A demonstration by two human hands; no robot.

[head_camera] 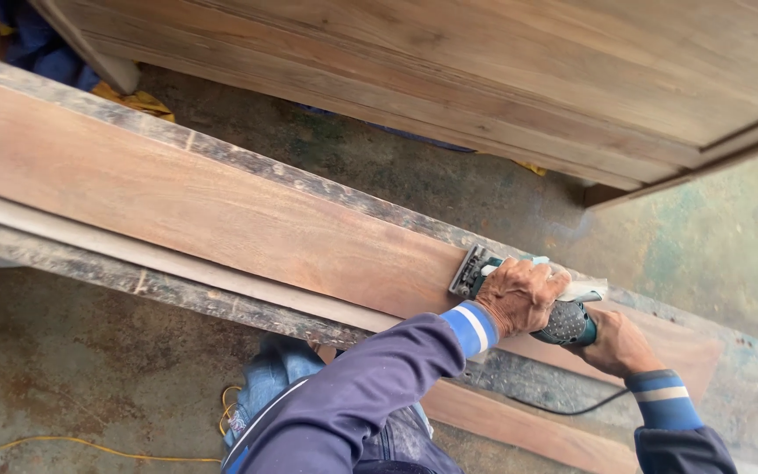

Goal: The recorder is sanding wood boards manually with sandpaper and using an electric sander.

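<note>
Here, both hands grip a teal power tool, probably a hand planer or sander, that rests on a long reddish-brown plank toward the plank's 4 o'clock end. The left hand is closed over the top of the tool body, fingers curled down, and covers most of the housing, so the tool's exact type cannot be confirmed. The right hand is wrapped around the rear grip at the 4 o'clock side; its fingertips are hidden under the handle. Only the grey metal front shoe of the tool shows clearly, at the 10 o'clock side of the left hand, lying flat on the wood. A black cord leaves the tool area and runs below the right wrist; its far end is cut off from view. The plank runs diagonally from 10 o'clock to 4 o'clock and lies on a worktop of dark, stained beams, of which only the edges show. Both forearms wear dark blue sleeves with blue and white cuffs. Below the left arm, at 6 o'clock, denim-clad knees are partly visible. A yellow cable lies on the stained concrete floor at 7 o'clock. At 1 o'clock, large pale wooden panels extend beyond the frame edge. At 11 o'clock, blue and yellow material is mostly hidden behind the boards.
</note>
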